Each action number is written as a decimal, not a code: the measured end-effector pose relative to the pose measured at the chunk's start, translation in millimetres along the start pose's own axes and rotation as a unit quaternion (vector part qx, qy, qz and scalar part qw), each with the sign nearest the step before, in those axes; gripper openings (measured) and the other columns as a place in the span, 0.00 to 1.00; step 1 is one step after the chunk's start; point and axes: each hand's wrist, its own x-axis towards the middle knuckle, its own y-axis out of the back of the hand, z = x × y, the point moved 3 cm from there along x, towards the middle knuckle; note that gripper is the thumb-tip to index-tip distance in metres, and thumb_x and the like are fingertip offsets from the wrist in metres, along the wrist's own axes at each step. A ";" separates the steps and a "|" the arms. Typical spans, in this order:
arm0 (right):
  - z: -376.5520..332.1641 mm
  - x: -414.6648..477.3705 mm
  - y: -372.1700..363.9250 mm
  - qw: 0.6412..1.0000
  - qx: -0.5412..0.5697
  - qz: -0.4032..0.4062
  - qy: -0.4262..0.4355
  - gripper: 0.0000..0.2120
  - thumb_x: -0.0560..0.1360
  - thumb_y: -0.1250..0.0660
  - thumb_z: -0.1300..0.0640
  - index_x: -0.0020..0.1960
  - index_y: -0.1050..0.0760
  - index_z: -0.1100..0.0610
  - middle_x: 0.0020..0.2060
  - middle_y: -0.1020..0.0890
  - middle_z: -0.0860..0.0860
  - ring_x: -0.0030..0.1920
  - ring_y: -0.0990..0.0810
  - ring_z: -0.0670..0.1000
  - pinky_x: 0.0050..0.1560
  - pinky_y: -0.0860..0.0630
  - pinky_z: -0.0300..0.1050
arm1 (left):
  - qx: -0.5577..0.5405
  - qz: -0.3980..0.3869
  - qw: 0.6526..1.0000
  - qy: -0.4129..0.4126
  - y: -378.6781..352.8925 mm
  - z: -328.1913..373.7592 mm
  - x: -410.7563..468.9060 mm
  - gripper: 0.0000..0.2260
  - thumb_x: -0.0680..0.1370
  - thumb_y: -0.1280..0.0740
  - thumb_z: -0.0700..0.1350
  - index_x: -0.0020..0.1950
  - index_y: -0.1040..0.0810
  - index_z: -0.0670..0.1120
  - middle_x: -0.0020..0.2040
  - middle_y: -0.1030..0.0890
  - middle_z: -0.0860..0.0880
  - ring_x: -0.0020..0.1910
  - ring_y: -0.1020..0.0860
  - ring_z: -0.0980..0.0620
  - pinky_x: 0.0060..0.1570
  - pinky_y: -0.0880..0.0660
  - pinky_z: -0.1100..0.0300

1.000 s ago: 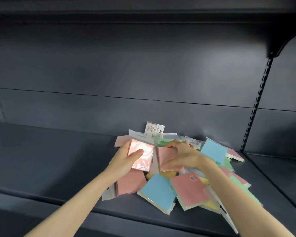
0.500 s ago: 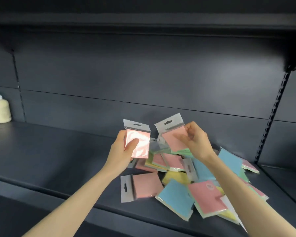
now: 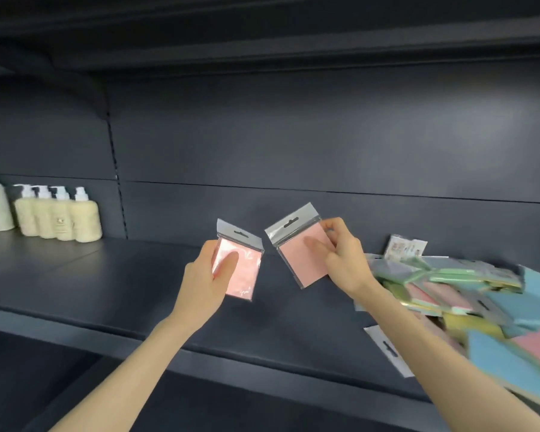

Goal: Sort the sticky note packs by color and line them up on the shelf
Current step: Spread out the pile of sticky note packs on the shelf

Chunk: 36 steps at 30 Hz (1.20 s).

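My left hand point(image 3: 205, 280) grips a pink sticky note pack point(image 3: 242, 269) in a clear sleeve with a grey hang tab, held upright above the dark shelf point(image 3: 113, 282). My right hand point(image 3: 343, 260) holds a second pink pack point(image 3: 300, 254), tilted, a little to the right of the first. The two packs are apart and neither touches the shelf. A loose pile of packs point(image 3: 468, 294) in pink, blue, green and yellow lies on the shelf at the right, partly behind my right forearm.
Several cream pump bottles point(image 3: 58, 215) stand on the shelf at the far left, beyond a slotted upright point(image 3: 117, 182). The shelf's back panel point(image 3: 293, 151) rises behind my hands. A shelf above overhangs. The shelf's front edge point(image 3: 262, 366) runs below my wrists.
Both hands lifted a pink pack each out of the pile and carried them left. The view swung left, so the pile now sits at the right and the bottles show.
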 end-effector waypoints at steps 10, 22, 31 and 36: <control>-27.7 20.0 -155.2 0.999 0.007 -0.041 -0.022 0.07 0.77 0.34 0.55 0.52 0.32 0.52 0.48 0.18 0.50 0.50 0.20 0.52 0.46 0.24 0.45 | 0.018 -0.036 0.997 0.065 114.4 -113.4 30.5 0.10 0.81 0.43 0.46 0.61 0.32 0.47 0.53 0.23 0.53 0.51 0.24 0.52 0.40 0.28 0.64; -6.9 113.5 -279.7 0.997 -0.036 -0.059 -0.034 0.09 0.78 0.38 0.53 0.56 0.34 0.54 0.53 0.21 0.52 0.53 0.23 0.54 0.51 0.25 0.51 | 0.058 -0.108 0.983 0.138 152.8 -229.3 123.7 0.11 0.81 0.42 0.46 0.63 0.34 0.48 0.55 0.23 0.51 0.51 0.24 0.51 0.43 0.28 0.56; 12.0 169.6 -341.9 0.993 -0.068 -0.079 -0.052 0.09 0.78 0.37 0.55 0.55 0.36 0.54 0.51 0.22 0.51 0.51 0.23 0.55 0.48 0.25 0.49 | 0.045 -0.141 0.977 0.153 167.5 -301.1 199.4 0.14 0.80 0.38 0.44 0.65 0.34 0.47 0.59 0.25 0.50 0.54 0.24 0.49 0.35 0.27 0.62; 10.4 180.7 -361.2 0.991 -0.093 -0.080 -0.055 0.09 0.78 0.37 0.56 0.54 0.36 0.54 0.49 0.22 0.52 0.50 0.23 0.56 0.47 0.25 0.50 | -0.010 -0.171 0.971 0.167 167.4 -332.5 225.5 0.15 0.79 0.35 0.43 0.65 0.30 0.46 0.55 0.21 0.48 0.49 0.22 0.50 0.36 0.24 0.60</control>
